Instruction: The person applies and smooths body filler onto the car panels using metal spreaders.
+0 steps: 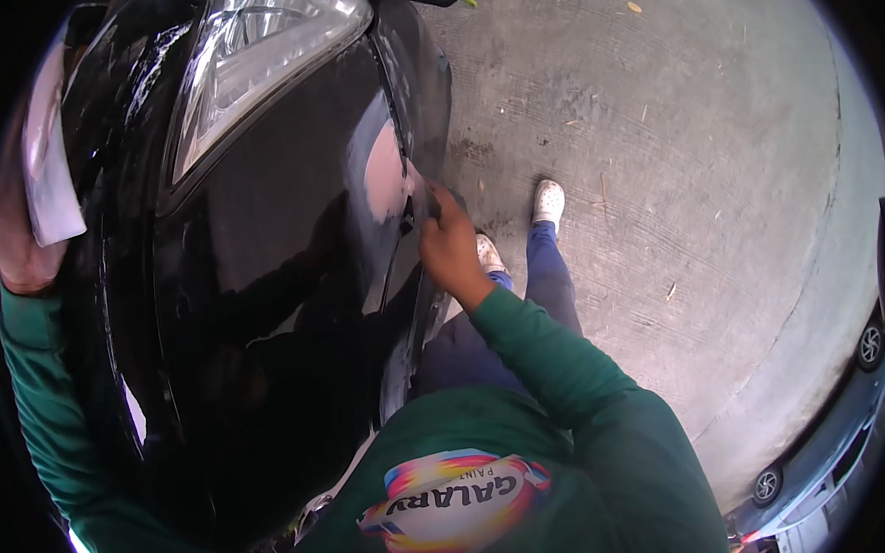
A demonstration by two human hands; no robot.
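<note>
A black car body panel fills the left half of the view, below a clear headlight. Near its right edge is a pink filler patch ringed by dull grey. My right hand is at that edge, fingers closed and pointing at the patch's lower right side. Whatever its fingertips hold is too small to make out. At the far left, my left hand holds a pale, flat sheet with a pinkish tint over the car. Most of its fingers are hidden by the sheet.
Grey concrete floor with scattered dry leaves spreads to the right. My feet in white clogs stand beside the car. A parked blue-grey car is at the lower right.
</note>
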